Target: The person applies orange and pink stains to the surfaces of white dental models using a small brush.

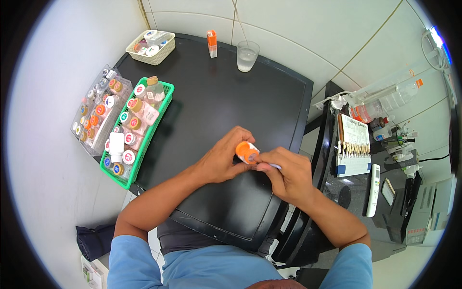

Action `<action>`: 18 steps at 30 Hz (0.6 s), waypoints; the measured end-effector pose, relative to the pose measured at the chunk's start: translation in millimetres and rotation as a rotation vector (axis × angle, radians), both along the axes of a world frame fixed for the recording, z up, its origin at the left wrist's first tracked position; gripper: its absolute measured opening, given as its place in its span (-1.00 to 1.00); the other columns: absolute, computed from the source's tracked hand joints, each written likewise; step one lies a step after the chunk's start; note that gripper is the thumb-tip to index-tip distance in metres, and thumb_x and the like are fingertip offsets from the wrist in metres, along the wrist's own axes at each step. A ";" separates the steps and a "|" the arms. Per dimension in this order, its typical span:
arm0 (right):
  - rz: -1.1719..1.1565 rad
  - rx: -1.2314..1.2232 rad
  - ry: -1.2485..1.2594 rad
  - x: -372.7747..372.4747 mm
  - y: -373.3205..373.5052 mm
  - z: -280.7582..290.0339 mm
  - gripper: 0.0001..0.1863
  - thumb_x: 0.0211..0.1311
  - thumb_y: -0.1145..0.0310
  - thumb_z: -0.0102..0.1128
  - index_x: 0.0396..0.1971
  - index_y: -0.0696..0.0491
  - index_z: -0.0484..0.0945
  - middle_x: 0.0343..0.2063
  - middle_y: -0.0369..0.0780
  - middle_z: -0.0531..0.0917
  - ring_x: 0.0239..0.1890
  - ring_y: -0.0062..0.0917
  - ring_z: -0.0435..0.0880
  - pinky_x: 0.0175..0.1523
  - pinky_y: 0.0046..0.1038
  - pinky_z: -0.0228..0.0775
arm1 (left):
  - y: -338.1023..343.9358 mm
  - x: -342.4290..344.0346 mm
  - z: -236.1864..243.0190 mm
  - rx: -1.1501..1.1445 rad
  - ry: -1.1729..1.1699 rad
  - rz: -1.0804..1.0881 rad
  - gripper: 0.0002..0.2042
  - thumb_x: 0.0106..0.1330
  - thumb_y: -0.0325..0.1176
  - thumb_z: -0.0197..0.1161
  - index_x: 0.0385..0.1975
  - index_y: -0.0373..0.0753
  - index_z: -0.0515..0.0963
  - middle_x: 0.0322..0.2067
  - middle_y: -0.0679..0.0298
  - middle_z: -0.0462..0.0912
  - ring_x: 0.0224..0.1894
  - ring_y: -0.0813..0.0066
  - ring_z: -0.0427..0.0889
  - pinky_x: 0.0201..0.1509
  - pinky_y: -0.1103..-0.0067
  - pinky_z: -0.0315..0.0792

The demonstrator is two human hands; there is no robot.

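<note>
My left hand (224, 156) is closed around a small white bottle with an orange top (244, 149), held above the near part of the black table. The orange lid seems flipped back beside the bottle's round mouth. At that mouth, my right hand (290, 174) pinches a thin pale tool (275, 165). One end of the tool sticks out below the fingers; its other end is hidden by the fingertips or the bottle, so its kind cannot be made out.
Left on the black table (207, 106) stand a green basket (150, 139) of capped bottles, a clear organizer (77, 137) and a cream basket (156, 59). Farther back are an orange-white box (212, 44) and a glass (247, 57). A side counter at right holds a tooth shade guide (353, 144) and remote (373, 190).
</note>
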State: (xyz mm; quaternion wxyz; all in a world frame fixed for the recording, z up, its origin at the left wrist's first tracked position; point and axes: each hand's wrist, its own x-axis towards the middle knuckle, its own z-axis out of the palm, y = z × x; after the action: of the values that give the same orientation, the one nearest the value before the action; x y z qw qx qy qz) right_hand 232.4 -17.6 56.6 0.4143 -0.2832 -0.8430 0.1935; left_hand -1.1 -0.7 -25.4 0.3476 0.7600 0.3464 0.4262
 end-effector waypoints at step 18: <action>0.024 0.037 -0.060 -1.5 -0.1 -0.1 -0.72 0.24 0.32 0.64 -0.12 0.10 0.78 -0.44 -0.23 0.72 -0.51 -0.36 0.70 -0.42 -0.36 0.46 | -2.0 3.4 1.4 -0.062 -0.011 0.136 -0.46 0.18 -0.44 0.73 0.04 -0.21 0.48 0.04 0.21 0.63 -0.08 0.37 0.71 -0.02 0.45 0.63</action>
State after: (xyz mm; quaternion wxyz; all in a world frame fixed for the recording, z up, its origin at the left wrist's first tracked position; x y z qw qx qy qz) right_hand 230.8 -17.7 56.5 0.3917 -0.2710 -0.8618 0.1742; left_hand 2.4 -2.7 -24.0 0.3432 0.7211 0.4084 0.4421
